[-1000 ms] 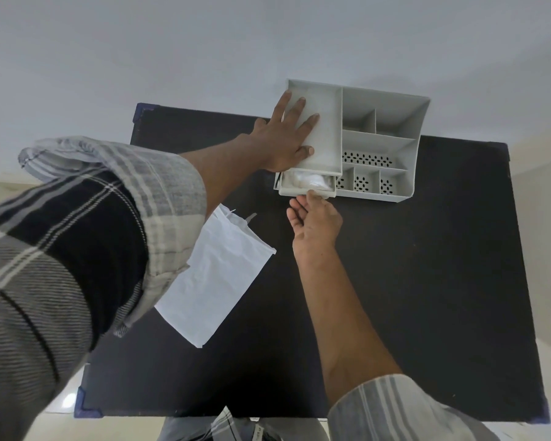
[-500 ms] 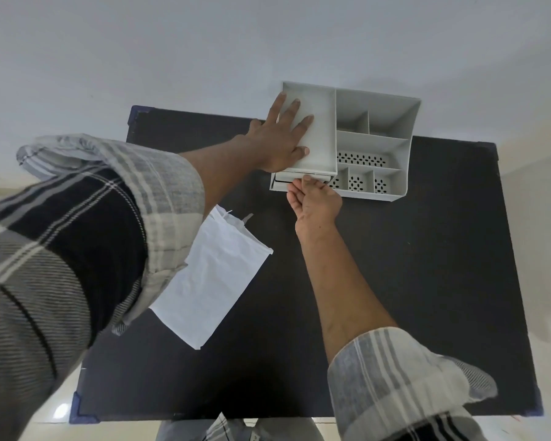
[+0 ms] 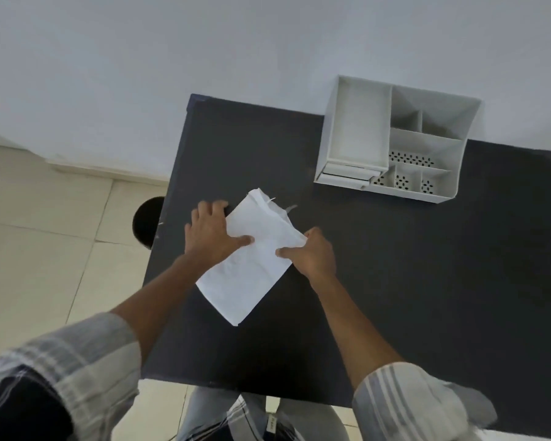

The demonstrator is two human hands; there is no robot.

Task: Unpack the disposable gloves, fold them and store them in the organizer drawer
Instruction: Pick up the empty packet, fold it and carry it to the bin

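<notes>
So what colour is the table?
Black, the table shows in the head view.

Both hands on the white packet

Left hand (image 3: 211,236) and right hand (image 3: 312,255) each take a grip on the packet (image 3: 248,265) lying on the desk (image 3: 427,281), the organizer (image 3: 395,138) well beyond it.
</notes>
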